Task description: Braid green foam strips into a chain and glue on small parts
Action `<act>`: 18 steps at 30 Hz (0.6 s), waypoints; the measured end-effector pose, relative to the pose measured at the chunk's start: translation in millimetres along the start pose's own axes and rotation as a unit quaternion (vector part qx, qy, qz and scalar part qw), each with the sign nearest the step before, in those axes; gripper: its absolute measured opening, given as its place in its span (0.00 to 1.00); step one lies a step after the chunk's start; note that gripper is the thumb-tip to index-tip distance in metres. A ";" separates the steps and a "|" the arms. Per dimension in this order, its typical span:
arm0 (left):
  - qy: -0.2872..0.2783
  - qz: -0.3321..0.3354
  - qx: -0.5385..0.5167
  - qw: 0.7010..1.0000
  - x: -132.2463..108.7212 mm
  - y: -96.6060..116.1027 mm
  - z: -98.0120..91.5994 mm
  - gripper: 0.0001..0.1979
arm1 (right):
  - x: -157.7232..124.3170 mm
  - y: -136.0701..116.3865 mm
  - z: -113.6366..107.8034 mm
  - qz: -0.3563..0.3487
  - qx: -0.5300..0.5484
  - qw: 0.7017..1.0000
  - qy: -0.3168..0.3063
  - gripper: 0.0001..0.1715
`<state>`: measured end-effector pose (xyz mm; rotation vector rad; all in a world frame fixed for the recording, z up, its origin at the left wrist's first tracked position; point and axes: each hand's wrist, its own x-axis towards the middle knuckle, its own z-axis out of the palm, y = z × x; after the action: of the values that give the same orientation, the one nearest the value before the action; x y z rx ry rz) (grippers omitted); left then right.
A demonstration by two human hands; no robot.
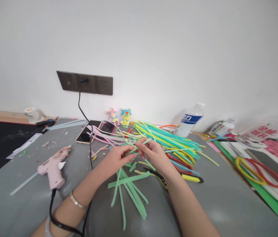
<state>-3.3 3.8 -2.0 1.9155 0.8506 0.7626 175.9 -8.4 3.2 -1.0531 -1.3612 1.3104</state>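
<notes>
Over the middle of the table my left hand (118, 159) is closed, thumb and fingertips pinching a mint-green pipe cleaner (133, 151). My right hand (153, 156) pinches the same stem close beside it, with a straight end sticking out past the fingers. Part of the stem is hidden by the fingers. Just below the hands lies a loose fan of cut mint-green pipe cleaners (131, 189). Behind the right hand spreads a large bundle of yellow, green and teal pipe cleaners (168, 141). Pink pipe cleaners (106, 138) lie behind the left hand.
A pink hot glue gun (52, 168) lies at left, its black cord running under my left arm. Two phones (87, 133) and two small pipe-cleaner figures (126, 117) sit near the wall. At right are a white bottle (189, 120), pliers (190, 178) and red-yellow scissors (259, 172).
</notes>
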 end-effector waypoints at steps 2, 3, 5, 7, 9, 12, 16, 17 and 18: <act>0.012 0.001 0.050 0.999 0.0 -2.9 0.8 0.12 | -0.2 -0.6 0.5 -0.004 -0.013 1.000 0.010 0.23; 0.019 0.002 0.070 0.997 0.0 -4.2 1.2 0.12 | -0.2 -0.8 0.8 -0.009 -0.023 1.000 0.015 0.23; 0.031 0.006 0.089 0.996 -0.1 -5.7 1.7 0.15 | 0.2 -1.0 1.3 -0.022 -0.052 0.998 0.021 0.24; 0.042 0.012 0.088 0.995 -0.1 -5.2 1.6 0.15 | 0.6 -1.1 1.5 -0.033 -0.079 0.996 0.026 0.24; 0.052 0.013 0.081 0.995 -0.1 -2.5 1.0 0.13 | 0.8 -1.3 1.3 -0.035 -0.092 0.995 0.029 0.24; 0.054 0.007 0.062 0.997 -0.3 3.0 -0.6 0.12 | 0.8 -1.1 0.7 -0.036 -0.094 0.994 0.032 0.22; 0.047 -0.015 0.018 0.999 -1.0 6.1 -1.5 0.21 | 1.1 -0.2 -0.3 -0.053 -0.102 0.993 0.037 0.19; 0.047 -0.026 0.000 0.999 -1.1 5.5 -1.3 0.22 | 1.1 -0.2 -0.5 -0.054 -0.099 0.993 0.036 0.19; 0.044 -0.037 -0.019 0.998 -1.1 4.6 -1.1 0.23 | 1.2 -0.5 -0.6 -0.055 -0.095 0.993 0.035 0.18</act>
<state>-3.6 1.6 2.4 1.8174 0.9487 0.8184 176.3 -7.1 3.7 -1.1226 -1.4914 1.0702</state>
